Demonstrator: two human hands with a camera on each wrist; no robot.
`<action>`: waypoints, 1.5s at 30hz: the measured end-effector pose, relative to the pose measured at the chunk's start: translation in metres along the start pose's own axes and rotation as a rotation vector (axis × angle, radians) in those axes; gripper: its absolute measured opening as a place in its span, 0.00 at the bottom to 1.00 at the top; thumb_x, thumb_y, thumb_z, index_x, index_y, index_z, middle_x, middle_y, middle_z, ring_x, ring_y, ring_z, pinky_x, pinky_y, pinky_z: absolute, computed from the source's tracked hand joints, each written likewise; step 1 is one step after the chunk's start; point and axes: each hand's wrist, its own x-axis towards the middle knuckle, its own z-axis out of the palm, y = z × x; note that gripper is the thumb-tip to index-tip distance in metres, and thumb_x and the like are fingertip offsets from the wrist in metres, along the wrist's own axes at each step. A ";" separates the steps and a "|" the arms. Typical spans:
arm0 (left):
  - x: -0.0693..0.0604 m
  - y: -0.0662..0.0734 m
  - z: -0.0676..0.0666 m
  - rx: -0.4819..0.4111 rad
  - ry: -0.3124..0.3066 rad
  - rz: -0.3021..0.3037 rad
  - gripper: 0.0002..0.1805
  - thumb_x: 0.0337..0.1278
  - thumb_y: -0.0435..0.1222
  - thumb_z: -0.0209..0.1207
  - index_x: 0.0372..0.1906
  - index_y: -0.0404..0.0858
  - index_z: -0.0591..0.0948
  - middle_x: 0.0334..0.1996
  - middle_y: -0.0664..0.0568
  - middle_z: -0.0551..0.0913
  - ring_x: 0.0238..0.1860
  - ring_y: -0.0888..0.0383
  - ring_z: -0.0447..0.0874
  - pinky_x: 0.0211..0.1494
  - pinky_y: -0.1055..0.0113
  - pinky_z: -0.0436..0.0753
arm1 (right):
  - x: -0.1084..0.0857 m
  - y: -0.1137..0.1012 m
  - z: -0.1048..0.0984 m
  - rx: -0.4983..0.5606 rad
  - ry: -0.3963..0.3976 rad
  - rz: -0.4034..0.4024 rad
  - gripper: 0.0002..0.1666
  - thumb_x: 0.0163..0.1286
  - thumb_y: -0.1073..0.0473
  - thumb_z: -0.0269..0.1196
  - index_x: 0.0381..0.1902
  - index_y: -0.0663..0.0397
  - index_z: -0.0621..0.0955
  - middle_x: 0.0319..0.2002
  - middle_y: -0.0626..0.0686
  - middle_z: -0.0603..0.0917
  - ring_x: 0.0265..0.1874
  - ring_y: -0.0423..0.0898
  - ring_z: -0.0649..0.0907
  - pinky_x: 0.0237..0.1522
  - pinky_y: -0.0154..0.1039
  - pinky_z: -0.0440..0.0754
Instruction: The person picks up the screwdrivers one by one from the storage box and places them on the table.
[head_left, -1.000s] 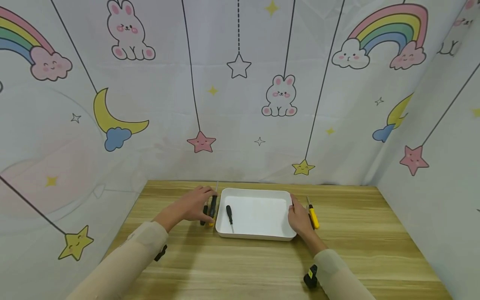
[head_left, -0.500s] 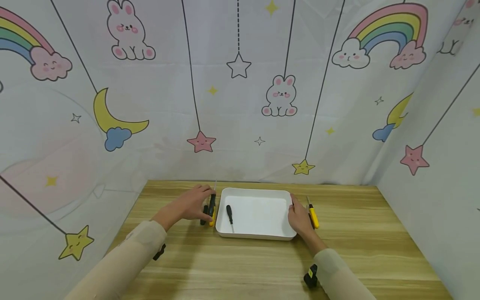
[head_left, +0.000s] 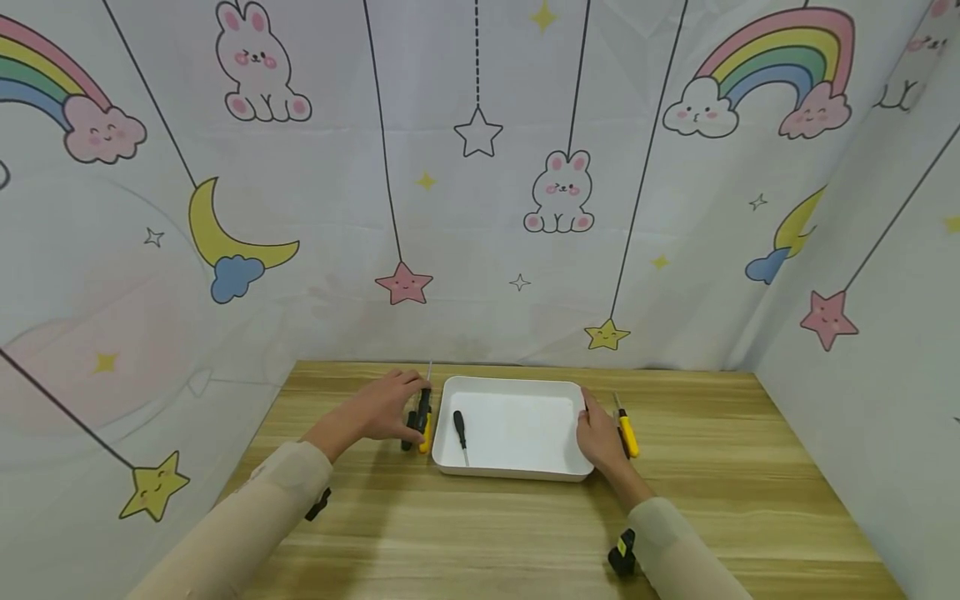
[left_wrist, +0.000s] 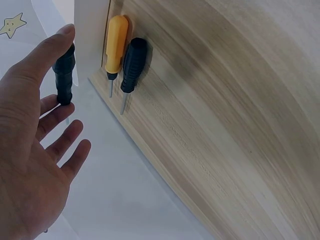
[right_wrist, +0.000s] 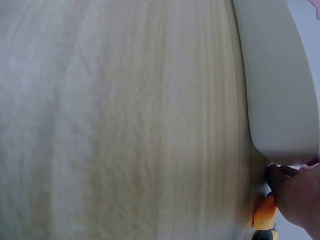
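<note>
My left hand [head_left: 386, 408] pinches a black-handled screwdriver [left_wrist: 64, 80] between thumb and fingertips, left of the white tray [head_left: 517, 475]. Its thin shaft points toward the back wall. On the table beneath this hand lie a yellow-handled screwdriver [left_wrist: 116, 42] and another black-handled screwdriver [left_wrist: 134, 62], side by side. One small black screwdriver [head_left: 459, 425] rests inside the tray at its left end. My right hand [head_left: 597, 433] grips the tray's right side; its fingertips are partly hidden in the right wrist view.
Just right of my right hand lies a yellow-and-black-handled tool [head_left: 628, 437] with a thin shaft, beside a dark object partly hidden by the hand. A patterned cloth [head_left: 517, 208] hangs behind the wooden table [head_left: 465, 533]. A small black device [head_left: 622, 554] sits by the right sleeve.
My left hand has shifted slightly left with the screwdriver, and more of the yellow handle shows beside it. The right hand and the tray stay in place.
</note>
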 end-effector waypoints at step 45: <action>-0.010 -0.015 0.002 0.050 0.005 0.018 0.53 0.49 0.58 0.79 0.76 0.37 0.72 0.72 0.41 0.73 0.70 0.38 0.71 0.70 0.41 0.76 | 0.000 0.002 0.000 -0.021 -0.011 -0.003 0.32 0.85 0.65 0.41 0.82 0.69 0.57 0.78 0.70 0.64 0.78 0.67 0.64 0.78 0.63 0.61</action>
